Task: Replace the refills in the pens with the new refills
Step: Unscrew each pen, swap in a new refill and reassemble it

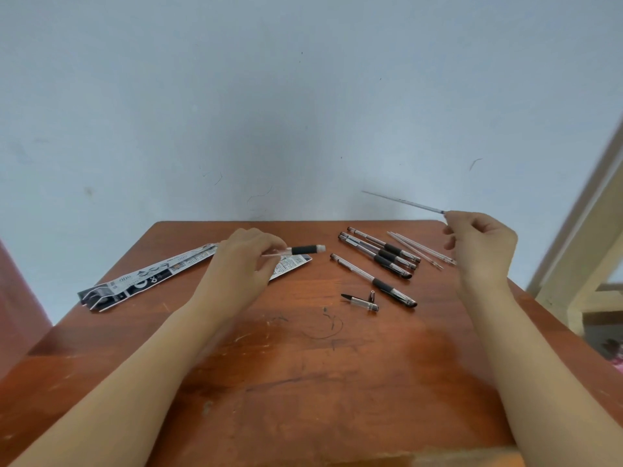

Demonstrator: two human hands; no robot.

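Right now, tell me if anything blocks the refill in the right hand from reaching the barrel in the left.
Nothing visible does. The right hand pinches the refill in the air; the left hand holds the barrel, grip end pointing right. The pens lie on the table below.

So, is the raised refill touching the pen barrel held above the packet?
Apart. In the head view the raised refill ends high against the wall, well clear of the pen barrel; a plain gap separates them.
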